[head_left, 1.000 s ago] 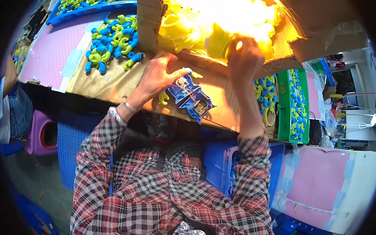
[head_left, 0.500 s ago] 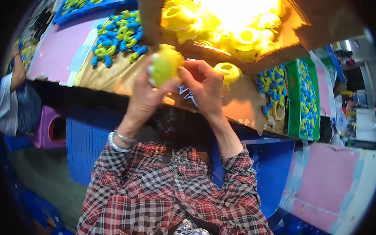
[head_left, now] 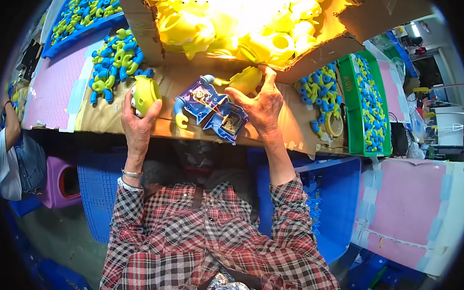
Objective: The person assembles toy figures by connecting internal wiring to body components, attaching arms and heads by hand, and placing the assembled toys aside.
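My left hand (head_left: 138, 125) grips a yellow-green toy head shell (head_left: 146, 97) with white eyes, held at the table's front edge on the left. Around a second yellow-green shell (head_left: 245, 81), the thumb and fingers of my right hand (head_left: 264, 107) are closed; part of this shell is hidden by the hand. Between my hands lies an opened blue toy body (head_left: 202, 97), with wires and a round part inside. One blue arm with a yellow-green hand (head_left: 181, 118) sticks out from it. The lower blue half (head_left: 229, 123) shows a battery compartment-like recess, close to my right thumb.
A cardboard box (head_left: 311, 60) of yellow-green heads stands behind, brightly lit. Blue and yellow-green arms lie in piles left (head_left: 117, 62) and right (head_left: 319, 93). More fill a blue tray (head_left: 84, 20) and a green tray (head_left: 349, 105). Another person's arm (head_left: 11, 124) shows far left.
My hands have moved apart. The left carried its head shell left and down to the table edge; the right now grips the shell at the box. The opened blue body has come into clear view.
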Tool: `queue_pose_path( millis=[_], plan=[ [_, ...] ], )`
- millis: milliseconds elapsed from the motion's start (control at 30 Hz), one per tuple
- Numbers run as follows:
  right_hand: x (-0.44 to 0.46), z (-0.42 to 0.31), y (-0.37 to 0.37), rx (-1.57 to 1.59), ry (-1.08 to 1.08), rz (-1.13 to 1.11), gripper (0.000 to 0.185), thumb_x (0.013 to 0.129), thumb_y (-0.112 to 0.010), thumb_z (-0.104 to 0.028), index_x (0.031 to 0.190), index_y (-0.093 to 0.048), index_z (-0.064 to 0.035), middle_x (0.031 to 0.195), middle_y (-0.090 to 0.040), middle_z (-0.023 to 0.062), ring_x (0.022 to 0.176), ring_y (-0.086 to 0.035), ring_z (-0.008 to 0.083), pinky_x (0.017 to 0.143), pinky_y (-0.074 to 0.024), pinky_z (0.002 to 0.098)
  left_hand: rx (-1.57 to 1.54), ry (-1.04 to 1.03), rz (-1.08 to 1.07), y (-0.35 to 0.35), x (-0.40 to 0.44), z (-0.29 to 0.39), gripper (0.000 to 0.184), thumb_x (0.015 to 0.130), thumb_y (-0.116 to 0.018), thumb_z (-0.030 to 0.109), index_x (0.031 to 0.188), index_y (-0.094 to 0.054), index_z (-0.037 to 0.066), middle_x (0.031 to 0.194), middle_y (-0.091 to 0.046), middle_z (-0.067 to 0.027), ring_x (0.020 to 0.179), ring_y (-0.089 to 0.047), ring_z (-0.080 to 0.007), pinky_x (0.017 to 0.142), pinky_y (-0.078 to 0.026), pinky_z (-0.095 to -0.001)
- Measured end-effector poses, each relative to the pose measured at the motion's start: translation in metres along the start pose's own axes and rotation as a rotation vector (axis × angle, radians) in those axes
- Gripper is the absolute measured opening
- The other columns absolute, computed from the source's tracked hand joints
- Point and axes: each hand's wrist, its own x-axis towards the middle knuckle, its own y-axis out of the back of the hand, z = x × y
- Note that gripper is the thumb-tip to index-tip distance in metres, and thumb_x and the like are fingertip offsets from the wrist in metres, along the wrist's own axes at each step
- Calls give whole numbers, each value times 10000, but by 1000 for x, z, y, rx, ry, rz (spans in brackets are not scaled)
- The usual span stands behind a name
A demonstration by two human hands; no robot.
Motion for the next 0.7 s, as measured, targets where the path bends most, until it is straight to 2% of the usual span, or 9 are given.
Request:
queue_pose_path(
  millis=[100,200,233,333,367,467,500,600,700],
  plan=[
    [2,6,-6,80,-26,70,764,709,-941,-284,1271,-510,2,1042,-730,213,920,-746,284,826,-599,383,181,-74,30,-1,1,-10,641,841,-827,280,1346,-570,-20,1186,-567,-183,1074,-561,-303,955,-479,-392],
    [2,13,2,162,37,205,756,703,-938,-193,1287,-495,-7,1039,-717,191,915,-735,257,828,-597,369,339,-109,79,-5,-2,1,657,837,-833,303,1346,-571,-18,1185,-575,-187,1094,-549,-311,965,-470,-401],
    [2,10,8,260,7,202,767,703,-931,-128,1309,-474,-17,1128,-674,185,995,-708,248,858,-590,363,349,-116,80,-6,-2,2,670,820,-844,319,1331,-574,-20,1194,-574,-184,1114,-541,-331,983,-458,-431],
    [6,-6,19,440,47,264,791,711,-922,-101,1343,-453,-27,1229,-618,191,1069,-677,253,889,-584,361,494,-229,80,-9,1,-2,684,805,-854,315,1329,-563,-15,1210,-568,-180,1131,-529,-349,995,-447,-456],
    [7,-2,14,496,74,291,781,703,-919,-78,1353,-489,-33,1272,-580,210,1132,-635,300,923,-564,405,517,-238,98,-12,2,-3,692,801,-857,314,1333,-558,-13,1214,-566,-180,1135,-526,-354,996,-444,-463],
    [18,-12,10,-38,407,407,770,691,-932,-119,1348,-540,-35,1258,-580,230,1153,-592,359,949,-531,459,582,-249,136,-20,-1,-2,715,794,-863,315,1345,-542,-9,1221,-562,-181,1143,-516,-368,998,-439,-477],
    [17,-14,-1,-88,359,425,749,688,-935,-167,1335,-578,-43,1276,-579,218,1197,-526,402,993,-480,491,597,-248,140,-22,-2,0,722,795,-864,316,1350,-537,-10,1218,-561,-183,1145,-514,-370,998,-438,-479],
    [25,-3,-13,-165,310,451,725,680,-914,-152,1332,-601,-91,1300,-509,248,1112,-538,426,901,-507,507,610,-254,142,-22,-1,0,733,797,-863,321,1356,-530,-14,1209,-560,-186,1146,-510,-376,998,-438,-482],
    [30,-2,-14,-111,309,484,713,684,-909,-146,1322,-598,-81,1325,-490,252,1154,-525,447,934,-496,524,603,-245,131,-21,-2,-1,737,799,-861,323,1360,-525,-18,1212,-560,-186,1146,-508,-377,997,-437,-485]
  ],
)
